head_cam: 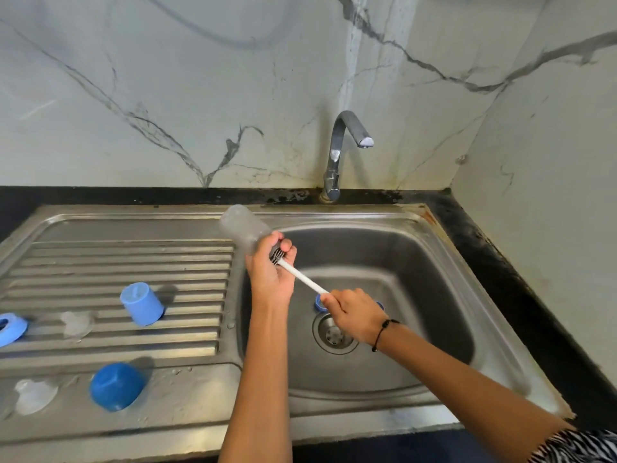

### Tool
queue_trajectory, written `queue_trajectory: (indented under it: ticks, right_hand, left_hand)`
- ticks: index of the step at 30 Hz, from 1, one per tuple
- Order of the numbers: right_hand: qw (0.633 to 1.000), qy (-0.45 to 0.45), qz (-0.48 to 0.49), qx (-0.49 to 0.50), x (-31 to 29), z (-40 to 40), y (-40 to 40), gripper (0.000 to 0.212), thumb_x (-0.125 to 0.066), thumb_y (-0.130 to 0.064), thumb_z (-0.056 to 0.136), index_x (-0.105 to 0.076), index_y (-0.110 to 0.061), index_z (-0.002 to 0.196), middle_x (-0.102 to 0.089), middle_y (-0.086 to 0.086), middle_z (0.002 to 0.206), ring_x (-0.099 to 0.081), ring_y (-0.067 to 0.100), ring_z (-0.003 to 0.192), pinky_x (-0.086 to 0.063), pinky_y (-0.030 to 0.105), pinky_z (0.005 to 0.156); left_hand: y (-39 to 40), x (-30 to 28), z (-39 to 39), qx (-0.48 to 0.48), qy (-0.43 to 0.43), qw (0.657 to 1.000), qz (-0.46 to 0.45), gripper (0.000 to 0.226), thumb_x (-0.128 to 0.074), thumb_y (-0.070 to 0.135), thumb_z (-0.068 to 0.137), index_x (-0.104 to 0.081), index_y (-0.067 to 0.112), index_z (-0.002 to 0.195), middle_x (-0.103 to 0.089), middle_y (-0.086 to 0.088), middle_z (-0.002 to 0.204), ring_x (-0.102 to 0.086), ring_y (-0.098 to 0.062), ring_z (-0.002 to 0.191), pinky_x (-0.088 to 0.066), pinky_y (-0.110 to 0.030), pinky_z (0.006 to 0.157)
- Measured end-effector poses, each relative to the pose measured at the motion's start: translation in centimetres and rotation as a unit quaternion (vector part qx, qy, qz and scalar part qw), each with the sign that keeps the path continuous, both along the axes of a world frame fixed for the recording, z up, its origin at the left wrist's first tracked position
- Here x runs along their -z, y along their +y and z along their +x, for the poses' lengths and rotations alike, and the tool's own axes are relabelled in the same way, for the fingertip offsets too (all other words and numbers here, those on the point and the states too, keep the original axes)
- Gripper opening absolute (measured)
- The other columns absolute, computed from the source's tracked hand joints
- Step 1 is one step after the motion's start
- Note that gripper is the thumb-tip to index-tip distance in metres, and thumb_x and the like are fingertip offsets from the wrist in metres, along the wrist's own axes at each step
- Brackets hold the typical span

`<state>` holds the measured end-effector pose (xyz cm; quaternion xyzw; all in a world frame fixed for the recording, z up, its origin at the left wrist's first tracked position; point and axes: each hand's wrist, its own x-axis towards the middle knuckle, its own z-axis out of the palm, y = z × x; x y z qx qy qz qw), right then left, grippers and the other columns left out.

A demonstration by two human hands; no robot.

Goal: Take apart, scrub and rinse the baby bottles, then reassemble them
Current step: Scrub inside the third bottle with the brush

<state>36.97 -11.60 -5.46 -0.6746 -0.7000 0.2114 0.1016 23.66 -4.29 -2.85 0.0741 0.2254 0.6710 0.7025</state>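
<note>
A: What lies nearest?

B: On the drainboard (117, 262), a dark blue cap (115, 385) beside a clear teat (33, 394); farther back a light blue cap (142, 304), another clear teat (76, 324) and a blue ring (10, 329) at the left edge.

A: And the hands?

B: Over the sink (434, 279), the right hand (355, 315) has its fingers curled round the white brush handle (303, 279), hiding part of the drain (334, 335) and a blue piece (320, 304). The left hand (270, 272) grips the neck of the clear bottle (242, 228), tilted, bristles at its mouth.

A: Behind?

B: The tap (340, 145), the dark bench (500, 262), the marbled wall (167, 95).
</note>
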Motion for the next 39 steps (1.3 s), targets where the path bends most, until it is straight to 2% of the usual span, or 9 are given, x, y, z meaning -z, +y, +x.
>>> queue_trajectory:
  ticks: [5, 11, 16, 19, 22, 26, 32, 36, 39]
  right_hand:
    - [0.998, -0.053, 0.018, 0.037, -1.0, 0.0, 1.1, 0.038, -0.027, -0.039, 0.1, -0.045, -0.016, 0.076, -0.057, 0.008, 0.082, -0.045, 0.023, 0.071, -0.036, 0.031, 0.065]
    - [0.961, 0.274, -0.026, 0.004, 0.1, 0.1, -1.0, 0.044, -0.039, -0.033, 0.101, -0.036, -0.016, 0.06, -0.034, -0.006, 0.053, -0.029, 0.004, 0.043, -0.027, 0.016, 0.045]
    - [0.999, 0.049, -0.005, 0.004, -0.2, 0.6, -1.2, 0.041, -0.03, -0.036, 0.102, -0.039, -0.019, 0.065, -0.053, 0.004, 0.071, -0.045, 0.02, 0.066, -0.035, 0.031, 0.063]
    - [0.997, -0.045, 0.006, 0.06, -0.4, 0.4, -0.6, 0.041, -0.026, -0.039, 0.101, -0.035, -0.023, 0.063, -0.06, 0.008, 0.086, -0.047, 0.026, 0.077, -0.033, 0.031, 0.065]
    - [0.997, 0.003, 0.012, 0.076, -0.6, 0.5, 0.1, 0.042, -0.028, -0.04, 0.101, -0.039, -0.019, 0.066, -0.053, 0.001, 0.074, -0.044, 0.021, 0.072, -0.034, 0.031, 0.065]
    - [0.989, 0.149, 0.005, 0.007, -1.3, 1.0, -0.4, 0.048, -0.036, -0.031, 0.102, -0.036, -0.022, 0.055, -0.039, -0.008, 0.054, -0.035, 0.006, 0.051, -0.028, 0.017, 0.052]
    - [0.999, 0.0, -0.021, 0.033, -0.6, 0.7, -1.2, 0.043, -0.03, -0.036, 0.101, -0.038, -0.023, 0.061, -0.054, 0.002, 0.071, -0.049, 0.018, 0.066, -0.035, 0.027, 0.06]
    - [0.991, -0.095, 0.007, 0.089, -0.6, 0.0, -0.6, 0.04, -0.026, -0.04, 0.1, -0.054, -0.017, 0.084, -0.062, 0.01, 0.096, -0.057, 0.031, 0.09, -0.037, 0.031, 0.067]
    - [0.995, -0.043, 0.005, 0.092, -0.7, 0.2, -0.2, 0.043, -0.027, -0.042, 0.1, -0.048, -0.02, 0.068, -0.058, 0.004, 0.081, -0.051, 0.027, 0.078, -0.036, 0.032, 0.067]
  left_hand:
    - [0.1, -0.1, 0.7, -0.045, 0.129, 0.991, 0.002, 0.042, -0.053, -0.007, 0.089, -0.035, 0.013, 0.121, -0.055, -0.007, 0.102, -0.059, -0.019, 0.084, -0.052, -0.036, 0.088]
    - [-0.8, -0.4, -1.3, 0.085, -0.064, 0.984, 0.146, 0.024, -0.063, 0.003, 0.071, -0.06, 0.009, 0.094, -0.068, -0.012, 0.09, -0.069, -0.024, 0.083, -0.057, -0.036, 0.081]
    - [-0.4, -0.6, 0.4, 0.023, 0.01, 0.999, 0.025, 0.031, -0.042, -0.006, 0.086, -0.056, 0.008, 0.063, -0.05, -0.001, 0.055, -0.041, -0.008, 0.039, -0.042, -0.023, 0.051]
    - [0.3, -0.3, 1.2, -0.005, 0.114, 0.993, 0.012, 0.015, -0.053, -0.004, 0.089, -0.05, 0.001, 0.103, -0.055, -0.004, 0.07, -0.053, -0.011, 0.052, -0.051, -0.028, 0.065]
    - [0.5, -0.4, 1.1, 0.02, 0.116, 0.993, 0.032, 0.04, -0.052, 0.0, 0.092, -0.04, 0.0, 0.13, -0.058, -0.006, 0.092, -0.064, -0.018, 0.081, -0.05, -0.029, 0.08]
    - [0.0, -0.7, -0.3, 0.082, 0.031, 0.993, 0.076, 0.022, -0.048, 0.001, 0.087, -0.068, 0.007, 0.082, -0.069, -0.009, 0.087, -0.069, -0.025, 0.089, -0.054, -0.039, 0.088]
    - [0.4, 0.2, 1.1, 0.042, 0.052, 0.996, -0.066, 0.014, -0.052, 0.001, 0.088, -0.057, 0.011, 0.08, -0.055, -0.001, 0.061, -0.054, -0.011, 0.054, -0.054, -0.027, 0.059]
    - [0.7, 0.9, 2.2, 0.027, 0.151, 0.982, -0.107, 0.021, -0.059, 0.022, 0.093, -0.055, 0.008, 0.107, -0.055, -0.002, 0.075, -0.053, -0.013, 0.066, -0.051, -0.031, 0.07]
    - [0.7, 0.7, 1.8, 0.066, 0.138, 0.985, -0.083, 0.031, -0.051, 0.026, 0.097, -0.051, 0.007, 0.121, -0.061, -0.007, 0.094, -0.063, -0.02, 0.084, -0.049, -0.035, 0.085]
